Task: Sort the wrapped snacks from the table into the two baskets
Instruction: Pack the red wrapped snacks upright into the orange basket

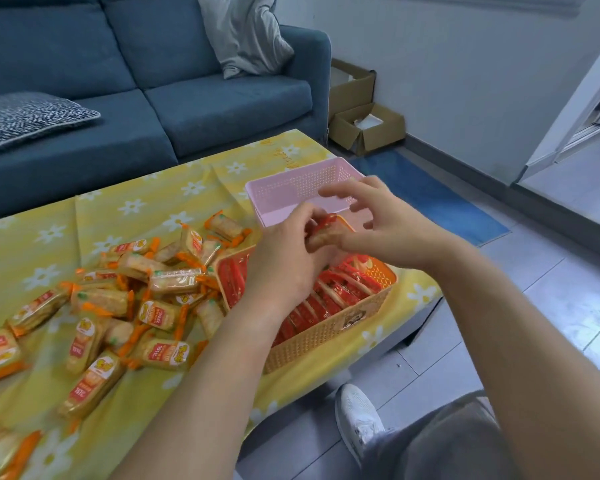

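An orange basket point(329, 332) near the table's right edge holds several red-wrapped snacks point(340, 289) standing in rows. Behind it stands a pink basket point(291, 188); what it holds is hidden by my hands. Above the orange basket my left hand point(288, 261) grips a red-wrapped snack point(326, 230). My right hand point(381, 223) touches the same snack with its thumb, and its other fingers are spread. A heap of orange-wrapped snacks point(146, 292) covers the table to the left of the baskets.
A yellow flowered cloth point(174, 188) covers the table. A blue sofa point(187, 91) with cushions stands behind it. Cardboard boxes point(364, 128) sit on the floor at the back right, beside a blue mat point(430, 195). My knee and a white shoe point(357, 417) are at the lower right.
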### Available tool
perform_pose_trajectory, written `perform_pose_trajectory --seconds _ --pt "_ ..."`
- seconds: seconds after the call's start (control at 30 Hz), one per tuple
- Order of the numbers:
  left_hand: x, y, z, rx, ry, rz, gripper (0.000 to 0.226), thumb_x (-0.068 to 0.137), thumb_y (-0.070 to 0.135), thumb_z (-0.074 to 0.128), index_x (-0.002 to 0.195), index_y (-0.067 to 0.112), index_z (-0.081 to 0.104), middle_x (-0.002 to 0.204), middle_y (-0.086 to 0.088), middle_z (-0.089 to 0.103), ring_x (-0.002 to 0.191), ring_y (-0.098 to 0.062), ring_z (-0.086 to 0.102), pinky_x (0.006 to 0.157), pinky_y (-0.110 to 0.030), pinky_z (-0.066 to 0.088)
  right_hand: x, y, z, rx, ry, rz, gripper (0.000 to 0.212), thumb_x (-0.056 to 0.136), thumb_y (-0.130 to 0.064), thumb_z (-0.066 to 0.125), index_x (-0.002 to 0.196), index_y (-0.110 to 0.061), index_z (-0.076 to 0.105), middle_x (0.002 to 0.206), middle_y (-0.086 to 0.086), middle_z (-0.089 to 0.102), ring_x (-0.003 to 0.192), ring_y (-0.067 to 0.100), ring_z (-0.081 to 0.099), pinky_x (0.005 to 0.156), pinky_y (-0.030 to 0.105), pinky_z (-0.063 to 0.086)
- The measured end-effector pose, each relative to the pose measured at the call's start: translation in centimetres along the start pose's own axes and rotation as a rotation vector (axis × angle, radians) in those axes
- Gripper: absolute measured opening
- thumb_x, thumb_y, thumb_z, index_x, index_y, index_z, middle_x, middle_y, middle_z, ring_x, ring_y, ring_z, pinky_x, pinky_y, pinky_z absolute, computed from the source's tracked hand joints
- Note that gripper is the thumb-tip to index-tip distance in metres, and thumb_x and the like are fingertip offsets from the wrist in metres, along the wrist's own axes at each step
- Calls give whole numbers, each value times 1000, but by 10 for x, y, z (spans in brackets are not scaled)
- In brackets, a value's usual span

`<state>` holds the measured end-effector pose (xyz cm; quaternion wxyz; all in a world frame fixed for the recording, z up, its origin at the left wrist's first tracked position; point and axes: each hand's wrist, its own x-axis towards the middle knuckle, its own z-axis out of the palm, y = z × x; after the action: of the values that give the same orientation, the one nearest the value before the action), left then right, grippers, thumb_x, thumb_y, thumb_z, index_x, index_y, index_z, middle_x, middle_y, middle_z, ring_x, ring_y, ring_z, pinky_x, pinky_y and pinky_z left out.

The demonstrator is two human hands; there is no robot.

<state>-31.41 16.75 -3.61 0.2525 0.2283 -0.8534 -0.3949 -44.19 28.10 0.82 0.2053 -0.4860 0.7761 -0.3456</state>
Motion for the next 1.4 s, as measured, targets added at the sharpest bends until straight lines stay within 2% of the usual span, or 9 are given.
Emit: perform_pose_trajectory --seconds 0.13,0.23,0.37,0.47,0.67,0.83,1.03,1.13,1.4 --pt "4 5 21 -122 97 9 39 86 31 78 118 29 56 105 12 63 96 -5 63 78 -18 54 -7 9 -7 -150 1 10 67 75 -17 83 134 -36 55 111 -12 65 93 7 66 74 25 59" --pt "8 3 27 -164 189 -44 24 100 33 59 121 22 55 111 8 58 102 -7 58 87 -24 54 -9 22 -12 -204 122 129 59 79 -12 78 129 -34 55 111 -3 62 85 13 65 63 33 61" --pt "5 -13 33 236 -112 60 15 96 27 60 109 30 67 110 10 63 106 -15 56 94 -39 49 -8 34 -18 -83 269 318 44 80 -16 75 115 -29 52 107 -1 55 81 10 56 57 27 49" --pt "-3 -13 41 427 -325 74 30 93 40 62 123 38 62 119 13 62 112 -18 51 99 -41 44 -8 38 -18 -75 258 401 28 82 -23 74 105 -22 57 98 0 59 82 15 62 61 34 56" --pt "-3 -15 40 511 -392 40 31 96 44 57 127 46 59 121 10 51 116 -20 40 104 -42 35 -7 47 -11 42 249 487 28 81 -17 75 102 -18 58 94 7 65 83 25 72 77 52 63" --pt "-4 -15 41 507 -328 56 30 96 42 57 125 39 64 119 9 54 113 -20 44 101 -40 40 -6 45 -1 2 209 429 43 81 -10 71 116 -25 52 95 11 65 84 28 70 76 51 62" --pt "-6 -17 42 484 -191 106 19 95 36 63 113 39 68 108 10 57 102 -20 49 90 -39 47 -1 34 18 -329 194 325 15 90 -31 62 99 -22 56 84 -2 61 72 15 59 55 31 49" --pt "-7 -17 44 461 -194 109 19 96 34 61 112 42 69 105 10 56 101 -19 48 85 -34 45 2 27 22 -560 238 291 16 87 -39 60 87 -22 62 77 -2 63 69 16 60 58 33 55" --pt "-9 -16 46 429 -153 126 20 95 27 60 111 36 67 106 12 60 104 -18 54 85 -36 50 7 28 25 -704 236 342 17 91 -33 58 100 -22 67 81 0 64 74 24 65 67 38 62"
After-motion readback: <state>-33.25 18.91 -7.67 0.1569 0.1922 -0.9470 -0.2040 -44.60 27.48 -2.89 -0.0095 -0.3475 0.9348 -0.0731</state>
